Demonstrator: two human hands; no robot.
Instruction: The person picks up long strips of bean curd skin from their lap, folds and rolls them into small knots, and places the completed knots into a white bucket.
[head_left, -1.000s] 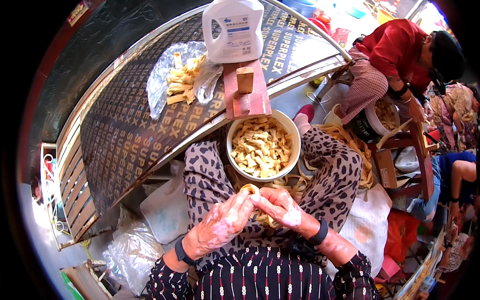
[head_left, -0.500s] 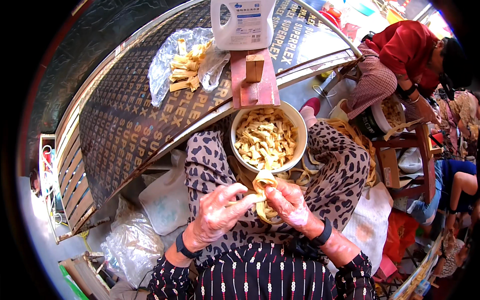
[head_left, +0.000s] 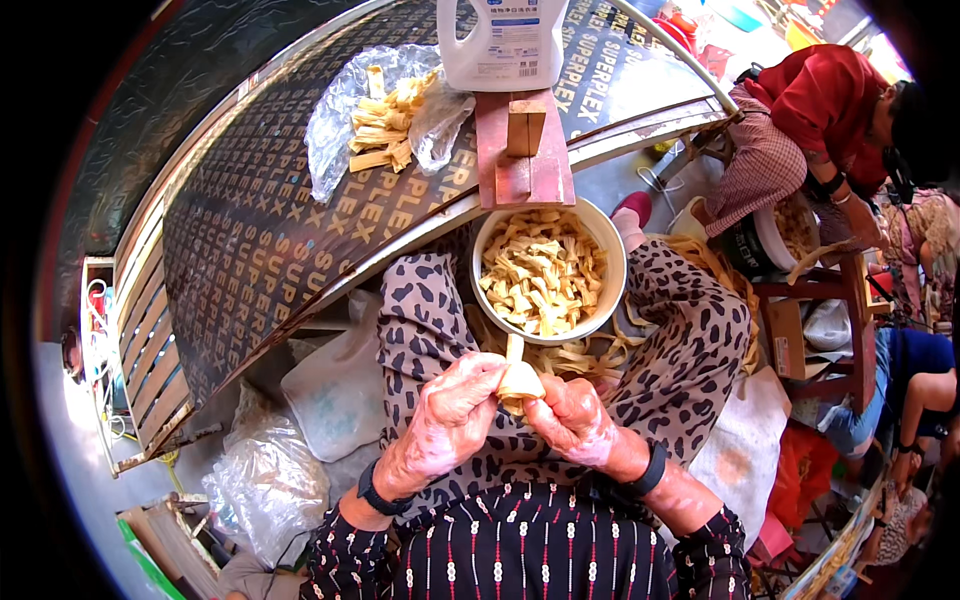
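Observation:
My left hand (head_left: 455,410) and right hand (head_left: 580,425) are closed on a pale yellow strip (head_left: 521,383), looped into a bundle between their fingertips in front of my patterned trousers. Its upper end sticks up toward a round white bucket (head_left: 617,270) just beyond, which is heaped with short, folded yellow pieces (head_left: 540,275). More long strips (head_left: 570,355) lie loose under and around the bucket, between my legs.
A dark printed board (head_left: 250,250) bears a plastic bag of yellow pieces (head_left: 385,130), a red wooden stand (head_left: 525,175) and a white jug (head_left: 500,55). At right, a co-worker in red (head_left: 820,110) bends over another bucket (head_left: 760,235); other people sit beyond. Plastic bags (head_left: 265,495) lie left.
The strip between my hands has turned and now has an end pointing up. My hands parted slightly, then closed on it again. The bucket and board appear higher and farther right in view.

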